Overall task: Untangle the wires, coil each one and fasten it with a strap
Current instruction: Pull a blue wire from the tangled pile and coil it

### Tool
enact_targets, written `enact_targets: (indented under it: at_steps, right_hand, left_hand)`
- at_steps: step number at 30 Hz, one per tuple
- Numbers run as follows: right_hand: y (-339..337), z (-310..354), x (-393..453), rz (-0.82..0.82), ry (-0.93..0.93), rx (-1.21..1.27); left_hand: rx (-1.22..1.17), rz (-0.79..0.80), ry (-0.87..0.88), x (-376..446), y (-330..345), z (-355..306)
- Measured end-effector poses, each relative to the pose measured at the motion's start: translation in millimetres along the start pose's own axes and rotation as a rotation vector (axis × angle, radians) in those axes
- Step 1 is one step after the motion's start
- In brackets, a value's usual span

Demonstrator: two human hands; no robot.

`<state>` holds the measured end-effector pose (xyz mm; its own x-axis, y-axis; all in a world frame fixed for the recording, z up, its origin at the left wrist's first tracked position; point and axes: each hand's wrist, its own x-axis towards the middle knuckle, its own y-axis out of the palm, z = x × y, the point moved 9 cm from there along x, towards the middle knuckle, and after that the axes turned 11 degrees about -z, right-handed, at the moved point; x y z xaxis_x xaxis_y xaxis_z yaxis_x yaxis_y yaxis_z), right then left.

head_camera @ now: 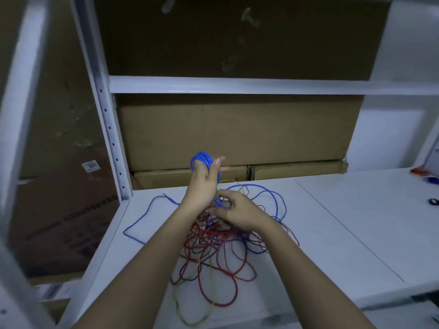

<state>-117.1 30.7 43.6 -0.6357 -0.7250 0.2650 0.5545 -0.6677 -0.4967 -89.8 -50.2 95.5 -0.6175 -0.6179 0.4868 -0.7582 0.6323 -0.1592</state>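
Note:
My left hand (203, 184) is raised over the white table (344, 229), and a blue wire coil (202, 160) is wound round its fingers. Its fingertips stick out straight past the loops. My right hand (234, 213) sits just below and pinches the blue wire's free length (219, 204) between thumb and fingers. More blue wire (266, 193) loops out loose to the right and to the left. Under both hands lies a tangle of red, dark blue and yellow-green wires (213, 255).
Cardboard boxes (237, 131) fill the shelf behind the table. A white metal shelf post (111, 143) stands at the left. Small red, blue and black items (427, 179) lie at the table's far right edge.

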Motion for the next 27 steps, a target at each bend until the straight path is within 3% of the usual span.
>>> enact_targets:
  at_steps: [4, 10, 15, 19, 21, 24, 27]
  right_hand:
    - [-6.4, 4.2, -11.2, 0.041, 0.013, -0.121]
    - [-33.7, 6.7, -30.0, 0.122, 0.125, -0.076]
    - [-72.2, -5.0, -33.5, -0.013, -0.008, -0.402]
    - [-95.0, 23.0, -45.0, -0.164, -0.12, -0.197]
    - [-105.0, 39.2, -50.3, -0.198, -0.122, -0.051]
    - [-129.6, 55.2, -55.9, -0.274, -0.116, 0.099]
    - [-137.0, 62.7, -60.1, -0.206, -0.113, 0.217]
  left_hand:
    - [0.062, -0.108, 0.153, -21.7, -7.4, -31.0]
    - [0.04, -0.204, 0.265, -42.0, -14.7, -72.3]
    - [0.326, -0.34, 0.35, -31.1, -61.8, -96.2]
    - [0.709, -0.138, 0.301, -25.3, -56.3, -97.5]
    - [0.785, -0.049, 0.291, -28.7, -51.5, -96.6]
    - [0.769, 0.066, 0.226, -37.9, -47.5, -92.7]
    - [0.607, 0.17, 0.152, -54.2, -37.0, -95.5]
